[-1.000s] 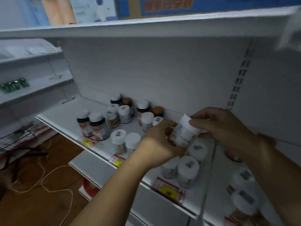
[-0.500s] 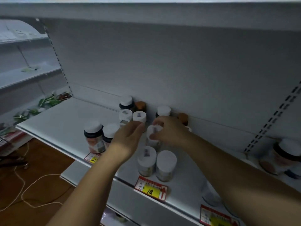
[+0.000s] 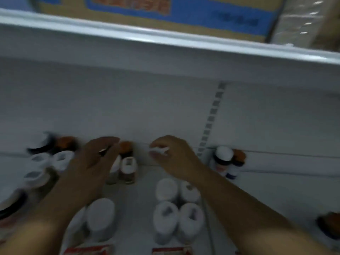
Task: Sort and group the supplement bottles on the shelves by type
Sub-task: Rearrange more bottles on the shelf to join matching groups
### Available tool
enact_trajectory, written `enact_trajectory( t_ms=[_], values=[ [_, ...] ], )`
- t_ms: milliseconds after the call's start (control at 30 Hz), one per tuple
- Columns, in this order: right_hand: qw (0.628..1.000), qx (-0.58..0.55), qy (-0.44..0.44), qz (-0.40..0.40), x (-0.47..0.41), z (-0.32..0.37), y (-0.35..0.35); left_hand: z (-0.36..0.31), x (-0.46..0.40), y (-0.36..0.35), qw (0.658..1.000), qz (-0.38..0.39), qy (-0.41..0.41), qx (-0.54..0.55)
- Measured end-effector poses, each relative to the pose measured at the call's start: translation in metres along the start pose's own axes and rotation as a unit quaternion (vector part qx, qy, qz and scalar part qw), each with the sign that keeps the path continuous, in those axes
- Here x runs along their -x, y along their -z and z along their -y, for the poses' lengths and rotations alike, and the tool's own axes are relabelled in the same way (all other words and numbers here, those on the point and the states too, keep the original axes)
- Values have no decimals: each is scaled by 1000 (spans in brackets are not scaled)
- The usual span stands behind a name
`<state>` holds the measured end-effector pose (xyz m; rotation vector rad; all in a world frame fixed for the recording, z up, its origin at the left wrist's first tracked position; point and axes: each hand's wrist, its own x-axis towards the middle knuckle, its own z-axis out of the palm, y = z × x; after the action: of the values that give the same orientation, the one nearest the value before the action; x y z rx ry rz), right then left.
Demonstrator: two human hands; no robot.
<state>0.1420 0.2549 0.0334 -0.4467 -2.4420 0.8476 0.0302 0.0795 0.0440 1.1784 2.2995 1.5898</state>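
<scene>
The white shelf (image 3: 143, 243) in front of me carries all the supplement bottles, and the picture is blurred, so small details are not sure. I judge the sorting is about half done. Four white-capped bottles (image 3: 177, 207) already stand together as a square block near the front edge, just below my right forearm. On the left, several more white-capped bottles (image 3: 49, 162) stand close together, with an orange-capped bottle (image 3: 65, 142) behind them at the back wall. A mixed pair (image 3: 229, 161), one white cap and one orange cap, stands apart on the right of the slotted upright, so I think this one remains to be grouped.

Both arms reach forward over the shelf. My left hand (image 3: 92, 162) is flat and open, palm down, fingers spread over two small bottles (image 3: 125, 170), and it grips nothing. My right hand (image 3: 173, 159) is curled, fingers pinched on something small and white; what it is I cannot tell.
</scene>
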Motion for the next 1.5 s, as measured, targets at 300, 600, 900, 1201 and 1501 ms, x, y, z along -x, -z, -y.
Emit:
enact_trajectory(
  t_ms=[300,600,900,1201,1501],
  values=[
    [944,123,-305,23,66,-162,149,-59,0,-116,992,120,-19,-25],
    [961,89,-247,-86,78,-154,191,-96,15,-189,976,204,-20,70],
    [962,-124,-239,-48,142,-118,270,-161,17,-301,931,343,-90,91],
    [947,102,-298,66,177,-162,286,-169,22,-372,910,401,-96,-45],
    [902,230,-321,175,183,-194,273,-145,-23,-311,956,240,-90,-142]
  ],
)
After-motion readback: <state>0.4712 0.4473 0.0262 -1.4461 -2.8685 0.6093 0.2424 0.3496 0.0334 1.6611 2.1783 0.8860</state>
